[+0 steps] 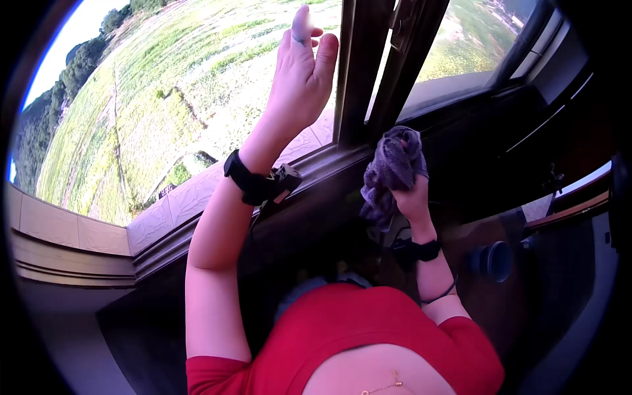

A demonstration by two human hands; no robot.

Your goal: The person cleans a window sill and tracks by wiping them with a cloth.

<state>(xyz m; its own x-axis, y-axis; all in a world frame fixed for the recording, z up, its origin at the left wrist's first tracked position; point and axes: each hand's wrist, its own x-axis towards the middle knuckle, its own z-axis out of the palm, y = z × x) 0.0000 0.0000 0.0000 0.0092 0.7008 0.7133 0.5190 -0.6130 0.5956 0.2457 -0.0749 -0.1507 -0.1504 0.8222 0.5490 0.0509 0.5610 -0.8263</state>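
My left hand (299, 82) is raised in front of the window opening, beside the dark window frame (355, 72). Its thumb stands apart and at least one finger points upward; some fingers are partly hidden, and one fingertip is blurred and whitish. I see nothing held in that hand. A crumpled purple-grey cloth (394, 164) is bunched in my right hand (413, 197), whose fingers are mostly covered by it. The cloth hangs down just inside the window sill (316, 172), near the lower part of the frame.
Beyond the opening lies a tiled outer ledge (178, 204), with a green field (131, 125) below. A glass pane (464, 43) is at the upper right. On the floor to the right stands a blue bucket (494, 261). Dark bands with small devices circle both wrists.
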